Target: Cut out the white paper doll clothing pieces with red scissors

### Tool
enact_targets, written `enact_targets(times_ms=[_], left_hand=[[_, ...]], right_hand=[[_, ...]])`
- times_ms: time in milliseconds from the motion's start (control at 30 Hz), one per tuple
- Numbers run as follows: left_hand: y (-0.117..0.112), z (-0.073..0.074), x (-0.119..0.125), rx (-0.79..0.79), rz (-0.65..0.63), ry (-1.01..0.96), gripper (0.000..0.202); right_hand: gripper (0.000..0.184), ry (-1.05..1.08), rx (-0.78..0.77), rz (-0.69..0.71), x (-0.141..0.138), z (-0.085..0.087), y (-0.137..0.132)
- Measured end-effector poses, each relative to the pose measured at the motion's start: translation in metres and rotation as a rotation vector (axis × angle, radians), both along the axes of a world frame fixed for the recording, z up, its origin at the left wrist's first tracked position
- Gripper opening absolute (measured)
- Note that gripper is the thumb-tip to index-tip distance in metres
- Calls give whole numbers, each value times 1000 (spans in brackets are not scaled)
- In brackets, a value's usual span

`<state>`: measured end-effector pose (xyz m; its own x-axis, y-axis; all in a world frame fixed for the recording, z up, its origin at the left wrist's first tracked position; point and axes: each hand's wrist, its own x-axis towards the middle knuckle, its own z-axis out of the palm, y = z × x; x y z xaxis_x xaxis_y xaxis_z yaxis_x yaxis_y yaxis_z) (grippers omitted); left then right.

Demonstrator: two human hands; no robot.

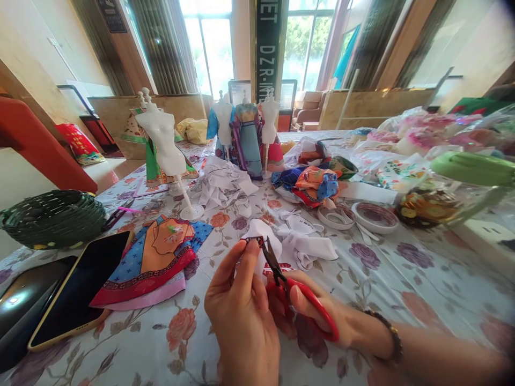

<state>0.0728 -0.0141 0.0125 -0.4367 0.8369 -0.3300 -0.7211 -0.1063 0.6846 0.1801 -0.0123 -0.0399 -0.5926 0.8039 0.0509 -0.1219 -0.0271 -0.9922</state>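
My left hand (245, 305) is closed, pinching a small dark patterned piece of fabric (254, 240) between thumb and fingertips, with white cloth (259, 231) around and behind it. In my right hand (309, 305) are red-handled scissors (322, 305), their dark blades slightly parted and pointing up at the right end of the piece. Whether the blades touch it I cannot tell. White fabric scraps (308, 246) lie just beyond the hands. To the left, a doll-sized garment in blue, orange and red (164, 246) rests flat, partly over a phone (82, 284).
A bare white mannequin (163, 139) stands at left, with dressed mannequins (245, 134) farther back. Around them are a dark green basket (52, 217), crumpled white cloth (225, 182), colourful fabric (314, 182), tape rolls (376, 217) and a green-lidded jug (462, 187) on the right.
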Motion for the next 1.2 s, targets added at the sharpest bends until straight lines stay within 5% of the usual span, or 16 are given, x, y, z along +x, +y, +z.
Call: enact_targets(times_ms=[367, 1200], left_hand=[[-1, -1, 2, 34, 22, 0, 11], [0, -1, 4, 28, 10, 18, 11]], right_hand=[[64, 86, -164, -6, -1, -5, 0], [71, 2, -128, -18, 2, -9, -1]])
